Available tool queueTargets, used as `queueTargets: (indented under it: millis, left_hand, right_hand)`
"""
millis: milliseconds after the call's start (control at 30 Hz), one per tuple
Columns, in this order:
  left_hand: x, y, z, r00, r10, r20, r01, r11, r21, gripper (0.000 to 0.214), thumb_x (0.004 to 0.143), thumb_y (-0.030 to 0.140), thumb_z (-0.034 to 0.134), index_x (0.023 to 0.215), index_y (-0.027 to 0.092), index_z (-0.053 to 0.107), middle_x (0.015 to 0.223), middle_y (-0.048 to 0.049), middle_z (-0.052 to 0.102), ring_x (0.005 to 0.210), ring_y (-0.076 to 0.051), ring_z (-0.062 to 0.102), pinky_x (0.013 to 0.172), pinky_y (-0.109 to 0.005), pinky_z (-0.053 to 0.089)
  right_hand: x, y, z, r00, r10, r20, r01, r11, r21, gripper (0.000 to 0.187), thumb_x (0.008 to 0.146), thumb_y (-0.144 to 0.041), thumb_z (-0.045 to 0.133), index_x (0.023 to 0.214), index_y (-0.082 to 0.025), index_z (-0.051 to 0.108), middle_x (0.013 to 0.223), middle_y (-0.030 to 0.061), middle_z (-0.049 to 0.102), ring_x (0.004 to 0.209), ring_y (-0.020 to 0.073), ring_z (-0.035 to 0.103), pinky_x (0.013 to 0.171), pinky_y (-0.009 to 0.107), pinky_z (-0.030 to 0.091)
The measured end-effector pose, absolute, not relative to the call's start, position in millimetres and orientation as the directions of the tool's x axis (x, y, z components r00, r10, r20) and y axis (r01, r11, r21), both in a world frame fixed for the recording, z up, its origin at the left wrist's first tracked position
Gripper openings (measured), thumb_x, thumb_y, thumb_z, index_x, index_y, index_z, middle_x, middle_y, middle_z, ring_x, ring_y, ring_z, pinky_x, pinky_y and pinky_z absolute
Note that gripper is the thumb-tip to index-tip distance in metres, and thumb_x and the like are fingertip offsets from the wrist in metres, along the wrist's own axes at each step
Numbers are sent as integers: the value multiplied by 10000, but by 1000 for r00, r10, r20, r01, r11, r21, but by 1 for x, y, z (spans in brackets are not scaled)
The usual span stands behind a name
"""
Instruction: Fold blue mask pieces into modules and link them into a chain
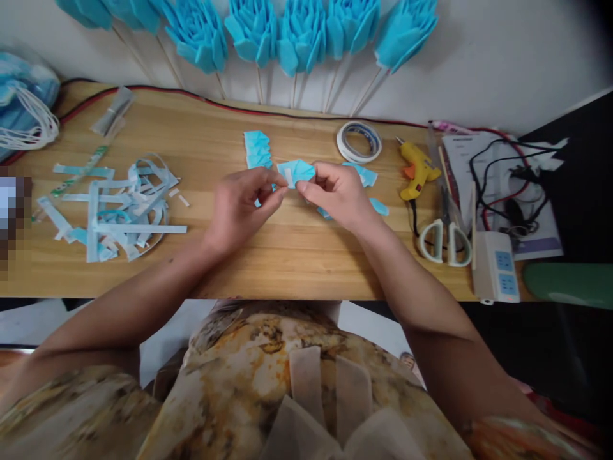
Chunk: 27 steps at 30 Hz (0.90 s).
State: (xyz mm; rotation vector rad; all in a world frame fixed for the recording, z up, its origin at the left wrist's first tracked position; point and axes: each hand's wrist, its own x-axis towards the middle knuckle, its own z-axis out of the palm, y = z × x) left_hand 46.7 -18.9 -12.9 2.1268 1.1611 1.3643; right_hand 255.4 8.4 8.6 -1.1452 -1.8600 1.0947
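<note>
Head: right hand pinches the pleated blue fabric piece, best kept flat; left hand (grip unclear) meets its short white strip.

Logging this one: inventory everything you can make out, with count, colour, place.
Folded fabric-like piece: one, blue, held, centre
Tape roll: one, white, table back
Pleated fabric-like piece: one, blue, left of tape roll
Small flat pieces: several, blue, right of centre
Rose-shaped flowers on sticks: seven, blue, along wall
Glue gun: one, yellow, right of tape roll
Scissors: one pair, white-handled, right
Power strip: one, white, right front
Printed papers: count unclear, white, right
Cables: several, black and red, right
Cut strips: many, pale blue, left pile
Cord bundle: one, white, far left
Thin bundle: one, grey, back left
Wooden table: one, light brown, underneath
Left hand: one, bare, centre
Right hand: one, bare, centre
</note>
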Motion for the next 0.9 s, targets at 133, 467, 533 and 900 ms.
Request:
queueTargets:
  millis: [133,467,533,900]
  left_hand:
    - [46,-18,-15,202,811,549,461,-573,677,58,935,263,734,986,236,736,632,56,547,570,-106,500,618,-263,416]
    - [46,-19,-10,197,874,445,477,-482,735,56,901,292,734,939,272,771,618,39,552,588,-135,517,634,-301,407]
    - [47,-19,-10,203,859,470,466,-507,725,49,910,274,713,913,266,761,612,37,553,573,-131,510,624,-306,404]
    - [46,-20,-7,233,859,456,479,-509,715,53,903,267,709,895,269,761,613,36,568,564,-132,502,631,-313,394]
  right_hand:
    - [254,8,7,-392,911,127,347,274,-897,333,883,-323,669,664,-216,442,636,-54,440,624,85,356,587,271,265]
    - [254,7,9,-428,894,136,372,311,-875,345,888,-330,662,670,-224,418,649,-50,391,649,100,342,603,283,266]
    - [254,7,10,-438,888,137,379,321,-868,336,891,-324,658,670,-224,426,647,-48,395,655,103,348,606,284,269]
    - [254,7,10,-438,883,169,383,353,-853,345,878,-293,678,659,-224,421,638,-53,399,649,99,353,612,278,277]
